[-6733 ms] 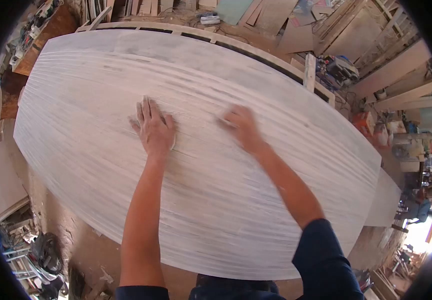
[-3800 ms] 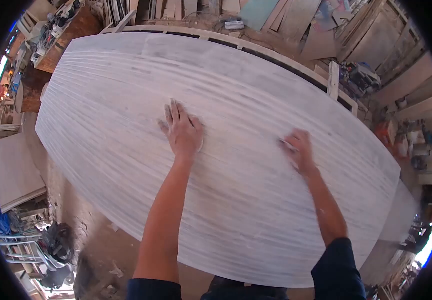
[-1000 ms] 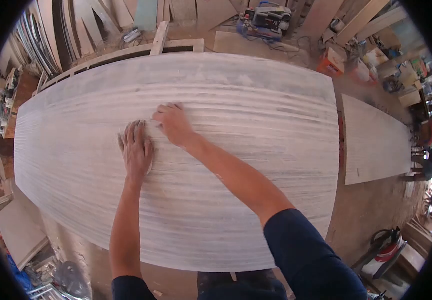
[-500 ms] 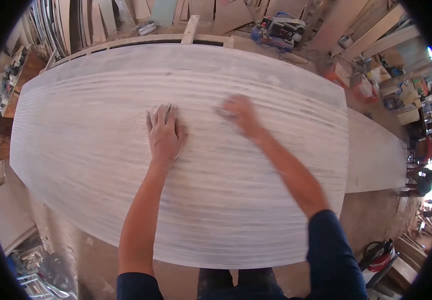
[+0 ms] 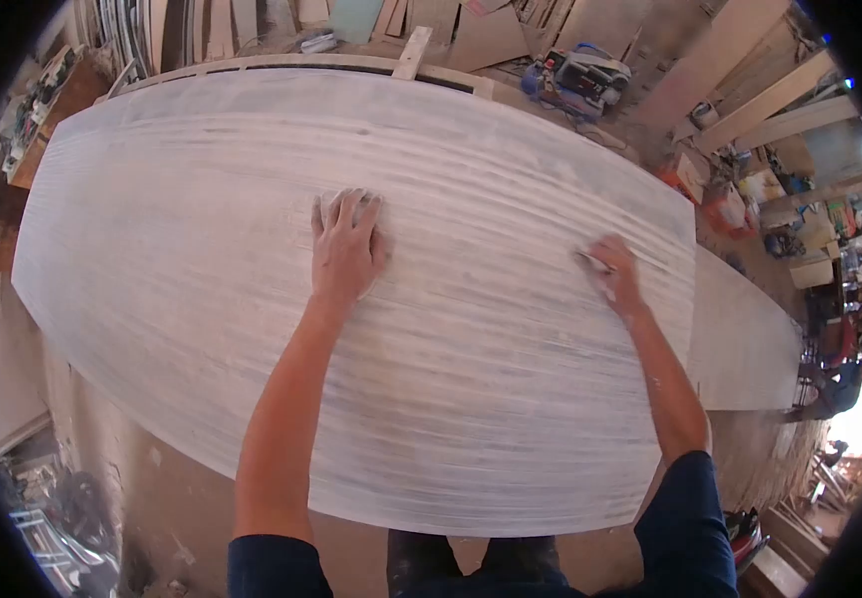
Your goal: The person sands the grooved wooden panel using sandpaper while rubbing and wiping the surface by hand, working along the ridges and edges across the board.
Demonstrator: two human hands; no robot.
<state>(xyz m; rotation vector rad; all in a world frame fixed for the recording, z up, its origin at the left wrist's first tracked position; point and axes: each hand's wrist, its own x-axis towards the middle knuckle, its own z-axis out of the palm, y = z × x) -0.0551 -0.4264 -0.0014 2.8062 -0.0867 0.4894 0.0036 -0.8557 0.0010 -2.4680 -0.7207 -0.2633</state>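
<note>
A large white-streaked, dusty panel (image 5: 471, 399) with tapering, curved sides spreads out in front of me. My left hand (image 5: 347, 244) lies on its middle, palm down, with fingers stretched and slightly apart; pale dust coats the fingertips. To the right, near the panel's right end, my right hand (image 5: 614, 274) is closed on a thin, flat piece that looks like folded sandpaper (image 5: 593, 262), held against the surface. Most of that piece is hidden by the fingers.
Behind the panel runs a wooden frame with an upright batten (image 5: 412, 52). A machine (image 5: 590, 78) stands on the floor at the back right, near leaning boards. Another pale panel (image 5: 745, 334) extends beyond the right end. A person (image 5: 840, 387) is at the far right.
My right hand has swept right and slightly nearer me across the panel. My left hand stays on the same area, while the whole view has shifted a little.
</note>
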